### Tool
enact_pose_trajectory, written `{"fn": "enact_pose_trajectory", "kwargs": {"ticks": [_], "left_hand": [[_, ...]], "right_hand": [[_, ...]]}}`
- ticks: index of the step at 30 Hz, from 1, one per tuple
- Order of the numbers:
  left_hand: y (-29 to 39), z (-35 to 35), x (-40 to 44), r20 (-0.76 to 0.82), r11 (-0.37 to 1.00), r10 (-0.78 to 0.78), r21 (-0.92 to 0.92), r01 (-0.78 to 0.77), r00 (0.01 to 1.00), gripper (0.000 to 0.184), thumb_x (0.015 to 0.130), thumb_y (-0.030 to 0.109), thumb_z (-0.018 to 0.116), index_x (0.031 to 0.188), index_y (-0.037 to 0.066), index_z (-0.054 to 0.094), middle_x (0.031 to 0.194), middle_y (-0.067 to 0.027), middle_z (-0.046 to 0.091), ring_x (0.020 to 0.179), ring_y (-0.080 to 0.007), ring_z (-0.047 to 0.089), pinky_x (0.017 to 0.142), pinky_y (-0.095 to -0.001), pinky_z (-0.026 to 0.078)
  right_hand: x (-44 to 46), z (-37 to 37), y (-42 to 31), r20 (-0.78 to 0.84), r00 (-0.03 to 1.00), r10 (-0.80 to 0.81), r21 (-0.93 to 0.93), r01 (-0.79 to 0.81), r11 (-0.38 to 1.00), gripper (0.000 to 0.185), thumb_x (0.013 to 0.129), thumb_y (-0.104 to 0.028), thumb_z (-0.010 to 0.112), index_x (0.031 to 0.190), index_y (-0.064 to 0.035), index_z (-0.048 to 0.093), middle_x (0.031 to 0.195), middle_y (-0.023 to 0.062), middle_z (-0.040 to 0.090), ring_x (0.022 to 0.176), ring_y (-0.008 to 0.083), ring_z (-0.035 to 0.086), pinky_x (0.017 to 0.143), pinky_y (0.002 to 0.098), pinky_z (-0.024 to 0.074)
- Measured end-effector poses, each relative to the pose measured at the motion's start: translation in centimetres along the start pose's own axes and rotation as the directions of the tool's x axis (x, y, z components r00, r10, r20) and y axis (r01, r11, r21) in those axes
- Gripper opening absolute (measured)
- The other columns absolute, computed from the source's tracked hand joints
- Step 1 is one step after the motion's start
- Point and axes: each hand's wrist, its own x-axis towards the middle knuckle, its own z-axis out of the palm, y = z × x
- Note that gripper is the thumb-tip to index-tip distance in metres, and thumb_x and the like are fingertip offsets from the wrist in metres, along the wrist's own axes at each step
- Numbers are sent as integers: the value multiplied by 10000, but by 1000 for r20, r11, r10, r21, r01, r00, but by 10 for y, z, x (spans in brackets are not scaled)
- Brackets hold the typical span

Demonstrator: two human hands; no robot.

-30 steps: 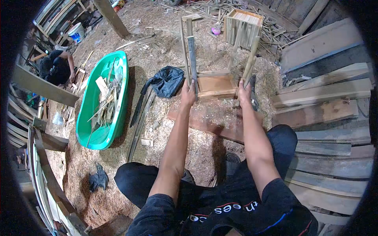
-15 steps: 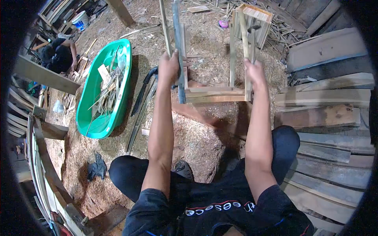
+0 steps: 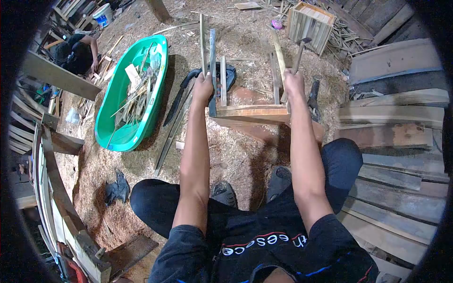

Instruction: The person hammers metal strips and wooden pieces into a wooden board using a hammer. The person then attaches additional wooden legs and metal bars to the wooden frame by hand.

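Observation:
A wooden frame (image 3: 252, 111) with long upright legs is held up in front of me, its cross rails nearest my body. My left hand (image 3: 203, 88) is closed round its left legs, one pale and one grey-blue. On the other side my right hand (image 3: 293, 84) grips the right legs. A hammer (image 3: 300, 53) sticks up from my right hand too, its dark head at the top. Behind the frame a black plastic bag (image 3: 230, 77) is partly hidden.
A green tub (image 3: 158, 101) of wood scraps stands at the left. Beyond it a person (image 3: 75, 54) crouches. A slatted wooden box (image 3: 309, 28) is at the back right. Planks (image 3: 391, 114) line the right side. A dark saw-like tool (image 3: 177, 101) lies beside the tub.
The frame was first lifted and tilted toward me, then lowered a little, with both hands still on its legs. The hammer head has come into clearer view, and the camera view has shifted.

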Motion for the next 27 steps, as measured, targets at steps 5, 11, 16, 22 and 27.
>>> {"fn": "enact_pose_trajectory", "kwargs": {"ticks": [5,11,16,22,27], "left_hand": [[0,-8,5,-258,935,337,206,-289,906,278,991,198,440,945,-37,581,824,-108,641,768,-189,618,710,-341,473],[40,-21,-25,-160,915,233,-297,-272,959,330,1007,267,408,1188,6,499,678,-18,484,501,-89,456,443,-251,398],[69,-31,-41,45,758,90,-651,-39,995,398,1009,290,348,1263,19,492,704,1,435,525,-99,408,473,-261,384],[88,1,-44,148,925,11,-376,46,989,362,943,198,555,1260,24,549,1006,-46,638,826,-118,582,749,-295,475],[90,4,-65,240,971,-85,-197,134,967,344,913,190,612,1213,22,616,905,3,637,735,-95,547,641,-242,419]], "right_hand": [[-25,8,-18,-117,946,-303,-318,254,913,279,863,-176,559,1006,62,583,922,270,630,891,444,607,812,478,480],[-55,27,-41,104,954,-282,-173,296,939,254,859,-72,543,1067,72,529,941,275,613,897,415,621,791,452,495],[-51,65,-20,144,879,-456,30,456,889,193,890,-129,556,967,46,577,839,207,643,817,300,656,696,404,505],[-69,41,-124,494,851,-179,350,-6,937,317,841,-371,719,803,-86,586,547,-44,470,413,72,393,389,253,332],[-53,45,-119,571,803,-170,369,-65,927,295,843,-319,726,883,-50,612,603,-26,486,418,54,405,377,216,312]]}}
